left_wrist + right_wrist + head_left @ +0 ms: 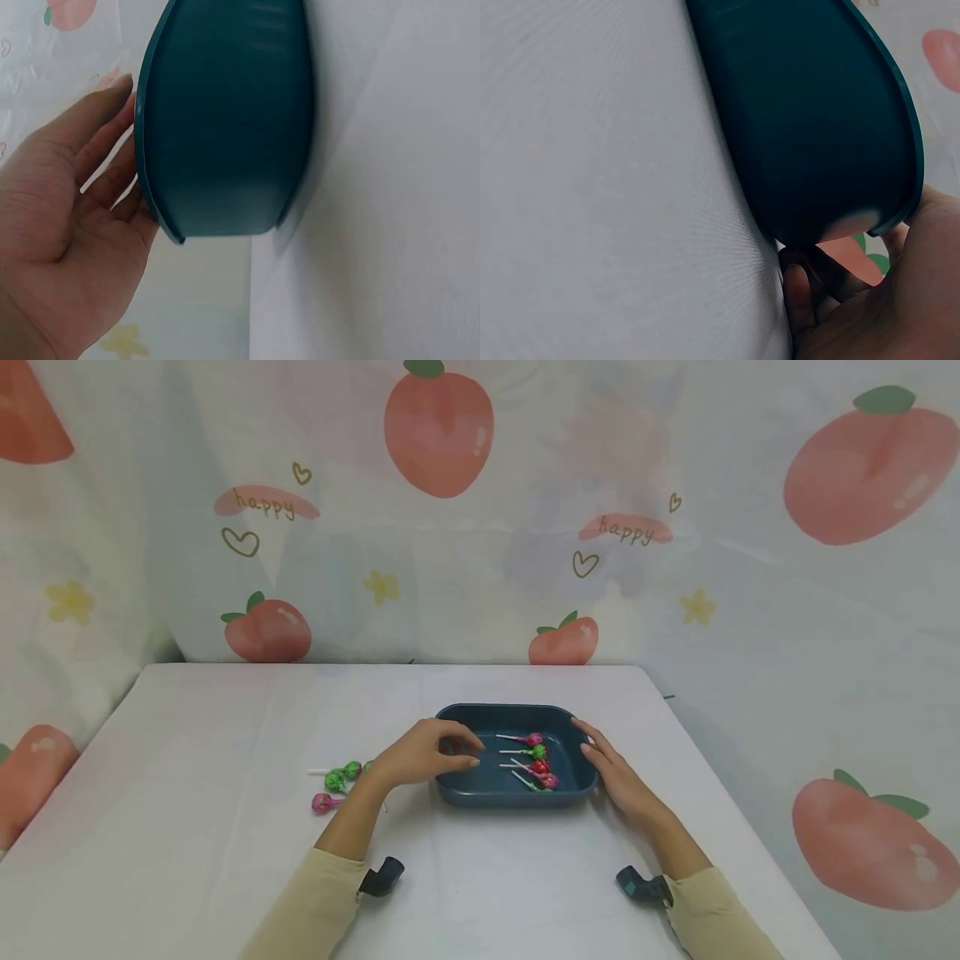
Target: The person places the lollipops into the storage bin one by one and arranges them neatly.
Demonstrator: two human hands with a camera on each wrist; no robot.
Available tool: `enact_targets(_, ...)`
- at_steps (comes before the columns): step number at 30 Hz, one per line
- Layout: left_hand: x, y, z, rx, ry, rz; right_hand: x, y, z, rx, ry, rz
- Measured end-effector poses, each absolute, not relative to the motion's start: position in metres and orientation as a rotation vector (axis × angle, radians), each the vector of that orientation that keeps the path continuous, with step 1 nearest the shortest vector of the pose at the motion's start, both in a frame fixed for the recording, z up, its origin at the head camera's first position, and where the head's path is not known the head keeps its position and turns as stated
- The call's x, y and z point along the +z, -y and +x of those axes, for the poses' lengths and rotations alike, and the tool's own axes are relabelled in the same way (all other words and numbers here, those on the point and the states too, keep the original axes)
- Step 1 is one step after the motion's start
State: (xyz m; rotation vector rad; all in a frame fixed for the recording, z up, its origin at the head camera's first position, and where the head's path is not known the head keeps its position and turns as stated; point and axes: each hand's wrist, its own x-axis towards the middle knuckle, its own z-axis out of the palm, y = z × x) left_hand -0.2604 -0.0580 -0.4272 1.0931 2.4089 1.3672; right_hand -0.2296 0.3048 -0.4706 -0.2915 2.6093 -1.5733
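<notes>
A dark blue-green tray holds several lollipops with white sticks, among them a green lollipop and a red one. My left hand is over the tray's left end, thumb and fingers apart, with nothing visible between them. In the left wrist view that hand appears beside the rim. My right hand holds the tray's right end, thumb at the rim; in the right wrist view, its curled fingers are by the lower outer wall.
Left of the tray, green lollipops and a pink lollipop lie on the white table, partly hidden by my left forearm. A printed cloth hangs behind the table. Dark wrist devices sit at both cuffs.
</notes>
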Motion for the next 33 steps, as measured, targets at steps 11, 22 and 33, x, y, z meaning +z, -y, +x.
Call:
enact_targets(11,-0.428,0.088,-0.268,1.457,-2.438,0.997,-0.468,-0.305,-0.227,-1.559,-2.630,-0.293)
enact_targets(22,-0.429,0.133,-0.273,1.411,-2.520,0.748,-0.469,-0.304,-0.228,-1.552,-2.639,-0.292)
enact_targets(33,-0.447,0.164,-0.273,1.394,-2.489,0.596,-0.473,-0.306,-0.232,-1.544,-2.639,-0.294)
